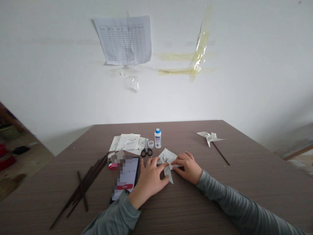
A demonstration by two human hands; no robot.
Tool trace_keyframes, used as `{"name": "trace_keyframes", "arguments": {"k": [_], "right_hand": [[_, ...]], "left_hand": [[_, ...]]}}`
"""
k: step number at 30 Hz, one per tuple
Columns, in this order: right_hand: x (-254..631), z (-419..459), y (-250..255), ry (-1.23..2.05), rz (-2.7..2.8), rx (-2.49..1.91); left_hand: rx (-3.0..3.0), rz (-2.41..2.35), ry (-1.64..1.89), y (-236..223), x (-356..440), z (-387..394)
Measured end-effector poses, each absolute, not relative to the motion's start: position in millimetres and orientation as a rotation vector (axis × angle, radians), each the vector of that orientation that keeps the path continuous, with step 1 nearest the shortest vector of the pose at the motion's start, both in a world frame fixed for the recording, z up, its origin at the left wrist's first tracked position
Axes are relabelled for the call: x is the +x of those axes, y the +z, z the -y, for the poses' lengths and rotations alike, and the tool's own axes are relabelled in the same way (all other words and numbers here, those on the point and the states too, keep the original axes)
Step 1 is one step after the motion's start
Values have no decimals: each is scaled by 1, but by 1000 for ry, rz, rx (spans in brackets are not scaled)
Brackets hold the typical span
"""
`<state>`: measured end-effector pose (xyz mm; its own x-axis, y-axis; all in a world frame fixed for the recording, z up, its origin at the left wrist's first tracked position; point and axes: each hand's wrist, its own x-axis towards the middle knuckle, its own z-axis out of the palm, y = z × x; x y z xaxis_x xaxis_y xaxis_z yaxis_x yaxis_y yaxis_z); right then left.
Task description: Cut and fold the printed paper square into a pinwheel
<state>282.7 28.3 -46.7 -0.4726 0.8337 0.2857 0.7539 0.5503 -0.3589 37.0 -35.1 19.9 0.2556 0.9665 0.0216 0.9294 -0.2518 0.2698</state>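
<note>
A partly folded paper pinwheel (165, 156) of printed paper lies on the table between my hands. My left hand (153, 173) presses on its left side, with the forefinger near the middle and the thumb by the lower point. From the right, my right hand (187, 166) holds the right side of the paper with its fingertips, partly covering it. Just behind the paper stand a white glue bottle (158, 139) with a blue cap and a small clear round cup (151, 144). Black-handled scissors (146, 151) rest beside them.
A finished pinwheel (209, 137) on a dark stick lies at the right. Several dark sticks (85, 182) are heaped at the left, near a phone (127, 176) with a lit screen. Printed paper sheets (128, 142) lie behind. A white wall with a taped sheet (126, 40) borders the table (190, 202).
</note>
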Motion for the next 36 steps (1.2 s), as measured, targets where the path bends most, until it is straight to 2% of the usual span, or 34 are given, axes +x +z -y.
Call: {"name": "trace_keyframes", "arguments": {"k": [10, 22, 36], "right_hand": [[275, -28, -60, 214, 2297, -1327], [278, -22, -40, 260, 2371, -1306], [280, -24, -48, 274, 2333, -1288]], "left_hand": [[2325, -1779, 255, 21, 37, 36], [2315, -1769, 243, 26, 37, 38], [2305, -1780, 236, 24, 37, 36]]}}
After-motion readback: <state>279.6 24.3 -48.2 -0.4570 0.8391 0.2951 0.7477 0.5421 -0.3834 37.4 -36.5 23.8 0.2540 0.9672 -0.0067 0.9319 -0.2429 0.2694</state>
